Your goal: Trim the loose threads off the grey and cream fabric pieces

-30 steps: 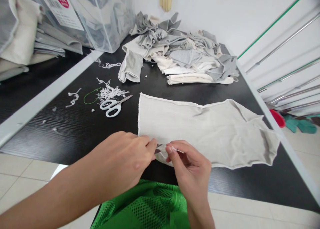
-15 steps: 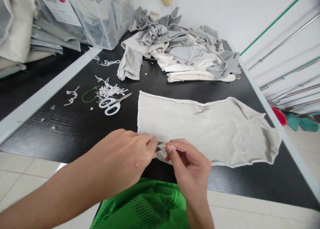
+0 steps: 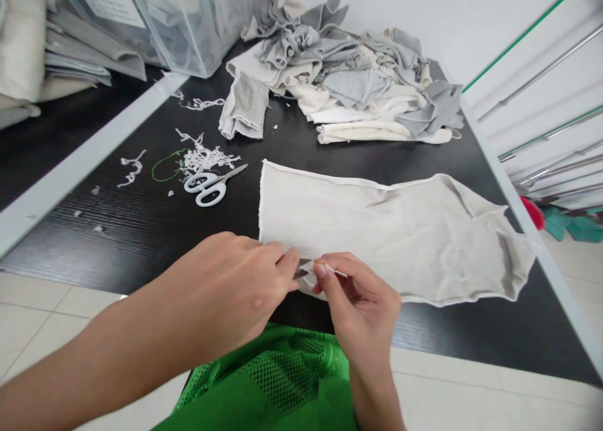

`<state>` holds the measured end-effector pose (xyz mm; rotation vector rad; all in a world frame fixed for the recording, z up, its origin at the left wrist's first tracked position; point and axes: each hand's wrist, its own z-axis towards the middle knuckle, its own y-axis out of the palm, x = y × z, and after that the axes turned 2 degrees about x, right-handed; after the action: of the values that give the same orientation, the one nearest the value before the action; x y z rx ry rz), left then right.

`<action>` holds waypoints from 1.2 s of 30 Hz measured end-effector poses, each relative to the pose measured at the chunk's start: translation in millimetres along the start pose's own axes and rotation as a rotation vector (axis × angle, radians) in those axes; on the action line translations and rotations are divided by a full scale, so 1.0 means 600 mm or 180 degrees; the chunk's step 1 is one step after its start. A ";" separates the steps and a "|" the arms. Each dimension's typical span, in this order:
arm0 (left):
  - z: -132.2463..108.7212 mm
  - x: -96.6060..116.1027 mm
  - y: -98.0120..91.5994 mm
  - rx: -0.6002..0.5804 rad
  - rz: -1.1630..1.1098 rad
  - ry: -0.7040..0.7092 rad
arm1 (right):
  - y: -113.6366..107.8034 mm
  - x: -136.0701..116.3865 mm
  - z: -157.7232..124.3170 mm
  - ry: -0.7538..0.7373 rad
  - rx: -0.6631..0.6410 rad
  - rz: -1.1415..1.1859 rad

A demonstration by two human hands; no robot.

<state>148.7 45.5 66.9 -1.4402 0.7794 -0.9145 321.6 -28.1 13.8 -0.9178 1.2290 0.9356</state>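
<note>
A pale beige cloth piece (image 3: 377,230) lies spread flat on the black table (image 3: 141,230). My left hand (image 3: 235,293) pinches the cloth's near edge at its lower left corner, fingers closed. My right hand (image 3: 362,305) is right beside it, its thumb and forefinger pinched on a thin white thread or strip at the same edge. The two hands almost touch. A small dark gap shows between the fingertips.
White-handled scissors (image 3: 210,186) lie left of the cloth among white trimmings (image 3: 205,158) and a green thread loop. A heap of grey and cream cloth pieces (image 3: 348,85) fills the far side. Clear plastic bins (image 3: 188,16) and folded fabric (image 3: 75,66) stand far left. Green mesh (image 3: 282,387) is below.
The view has tilted slightly, so everything sits a little higher in the picture. Both hands stay pinched at the cloth's near edge with barely any movement.
</note>
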 end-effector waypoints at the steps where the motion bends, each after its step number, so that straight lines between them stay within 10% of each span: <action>1: -0.001 0.000 0.000 -0.0037 0.0007 0.0021 | 0.000 0.000 0.000 -0.0008 0.0013 -0.0012; 36: 0.001 0.003 0.000 -0.0128 0.0055 0.0229 | -0.006 -0.005 -0.008 -0.0084 0.0259 -0.0382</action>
<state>150.0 43.9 67.1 -1.4398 0.8669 -0.9463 322.8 -34.2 16.4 -0.9016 1.1681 0.7946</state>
